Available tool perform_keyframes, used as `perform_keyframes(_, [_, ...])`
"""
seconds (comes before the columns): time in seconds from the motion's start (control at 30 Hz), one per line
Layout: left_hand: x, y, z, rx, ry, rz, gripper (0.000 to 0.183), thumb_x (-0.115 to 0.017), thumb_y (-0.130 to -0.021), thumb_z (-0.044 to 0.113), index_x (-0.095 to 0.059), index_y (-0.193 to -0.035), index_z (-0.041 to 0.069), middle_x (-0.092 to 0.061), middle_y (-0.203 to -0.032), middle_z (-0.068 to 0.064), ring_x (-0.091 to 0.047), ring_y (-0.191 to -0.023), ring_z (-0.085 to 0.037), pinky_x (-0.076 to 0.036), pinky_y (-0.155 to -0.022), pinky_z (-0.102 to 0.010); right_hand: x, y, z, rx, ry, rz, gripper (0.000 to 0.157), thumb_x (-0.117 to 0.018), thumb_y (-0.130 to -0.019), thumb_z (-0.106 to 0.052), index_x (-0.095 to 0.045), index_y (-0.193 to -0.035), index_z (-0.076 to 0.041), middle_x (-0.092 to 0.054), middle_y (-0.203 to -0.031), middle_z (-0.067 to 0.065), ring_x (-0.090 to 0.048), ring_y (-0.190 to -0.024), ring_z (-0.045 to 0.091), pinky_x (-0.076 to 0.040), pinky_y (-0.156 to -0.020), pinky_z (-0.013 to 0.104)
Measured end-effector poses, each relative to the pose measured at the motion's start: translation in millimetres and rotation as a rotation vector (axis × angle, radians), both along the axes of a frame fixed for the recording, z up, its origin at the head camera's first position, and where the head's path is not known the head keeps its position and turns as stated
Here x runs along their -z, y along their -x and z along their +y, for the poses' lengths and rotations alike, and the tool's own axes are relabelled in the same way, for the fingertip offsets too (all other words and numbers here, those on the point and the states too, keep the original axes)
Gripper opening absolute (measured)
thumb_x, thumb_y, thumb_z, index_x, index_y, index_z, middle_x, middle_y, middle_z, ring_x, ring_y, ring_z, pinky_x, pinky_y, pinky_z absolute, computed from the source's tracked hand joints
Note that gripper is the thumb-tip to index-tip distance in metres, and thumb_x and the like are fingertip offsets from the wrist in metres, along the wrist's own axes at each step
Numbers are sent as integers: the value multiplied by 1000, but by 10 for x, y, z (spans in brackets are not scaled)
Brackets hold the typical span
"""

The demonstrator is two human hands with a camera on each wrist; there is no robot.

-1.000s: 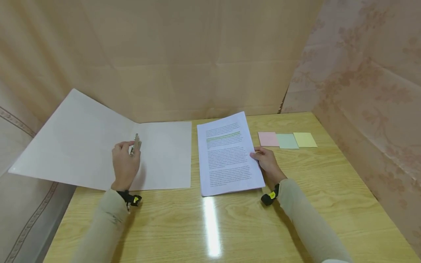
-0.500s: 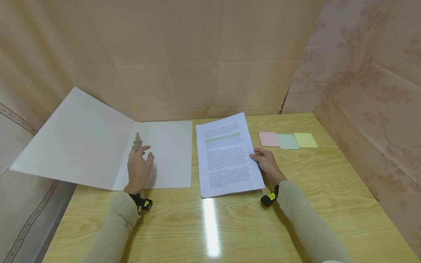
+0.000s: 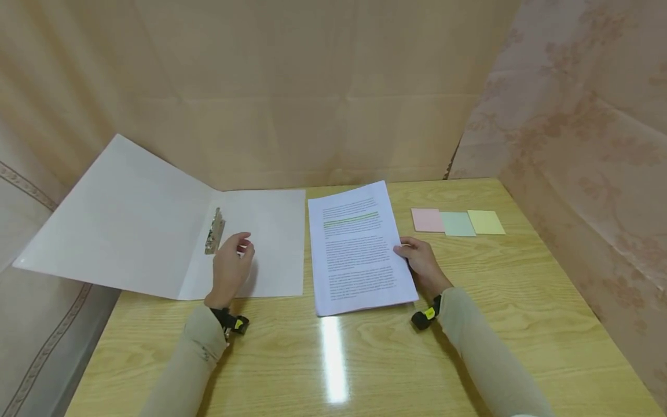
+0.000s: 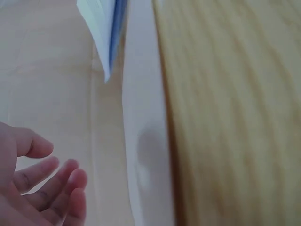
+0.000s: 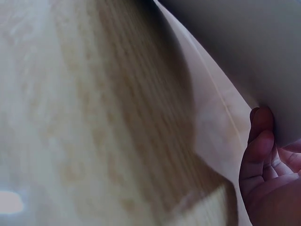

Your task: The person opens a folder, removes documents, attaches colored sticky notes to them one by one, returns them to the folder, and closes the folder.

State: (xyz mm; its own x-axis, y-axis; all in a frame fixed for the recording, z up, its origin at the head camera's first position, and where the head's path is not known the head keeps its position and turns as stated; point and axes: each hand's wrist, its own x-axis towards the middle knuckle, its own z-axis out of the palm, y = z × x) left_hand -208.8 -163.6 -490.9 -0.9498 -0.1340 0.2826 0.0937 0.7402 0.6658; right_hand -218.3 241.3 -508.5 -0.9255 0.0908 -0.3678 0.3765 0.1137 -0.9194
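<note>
A white folder [image 3: 278,243] lies spread wide on the left, its left cover tilted up, with a metal clip [image 3: 214,231] near its fold. Just right of the clip, my left hand [image 3: 232,263] hovers over the folder's right side. Its fingers are loosely bent and hold nothing, as the left wrist view shows with the fingers [image 4: 51,188] apart from the thumb. My right hand [image 3: 424,263] pinches the right edge of a printed paper stack [image 3: 356,255], one line marked green. From below, the right wrist view shows fingers [image 5: 260,146] against the sheets' underside [image 5: 263,52].
Pink [image 3: 427,220], green [image 3: 458,224] and yellow sticky note pads [image 3: 486,222] lie in a row at the back right of the wooden table [image 3: 281,359]. A beige curtain [image 3: 292,92] hangs behind the table, and patterned cloth [image 3: 599,145] covers the right side.
My left hand has let go of the metal clip and moved right, uncovering it. My right hand and the paper stack have shifted only slightly.
</note>
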Motion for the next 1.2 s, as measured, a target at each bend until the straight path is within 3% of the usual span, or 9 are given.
perform_keyframes(0.17, [-29, 5, 34, 58, 7, -41, 33, -55, -95, 15, -60, -125, 1, -70, -100, -19, -65, -87, -31, -50, -75, -42, 53, 2, 6, -8, -2, 3, 38, -58, -97, -12, -53, -132, 1, -66, -90, -2, -63, -75, 9, -52, -66, 25])
perform_keyframes(0.43, [-56, 16, 130, 135, 8, -185, 40, -53, -99, 24, -53, -134, 5, -69, -108, -19, -63, -94, -31, -49, -81, -44, 18, -11, -26, 1, -12, 3, 37, -57, -97, -13, -54, -132, -1, -66, -93, 1, -63, -76, 11, -52, -66, 25])
perform_keyframes(0.73, [-91, 10, 298, 191, -32, -228, 44, -55, -99, 26, -52, -136, 5, -70, -107, -18, -64, -94, -30, -49, -81, -43, -12, -4, -42, -4, -5, -12, 37, -57, -97, -13, -54, -133, -1, -66, -94, 1, -63, -76, 11, -52, -67, 25])
perform_keyframes(1.2, [-27, 53, 465, 258, -103, -312, 53, -57, -96, 23, -42, -144, 5, -70, -111, -19, -66, -97, -30, -51, -85, -43, 40, 16, -18, -19, 26, -19, 35, -56, -97, -12, -55, -130, 0, -67, -90, -3, -63, -77, 11, -51, -67, 25])
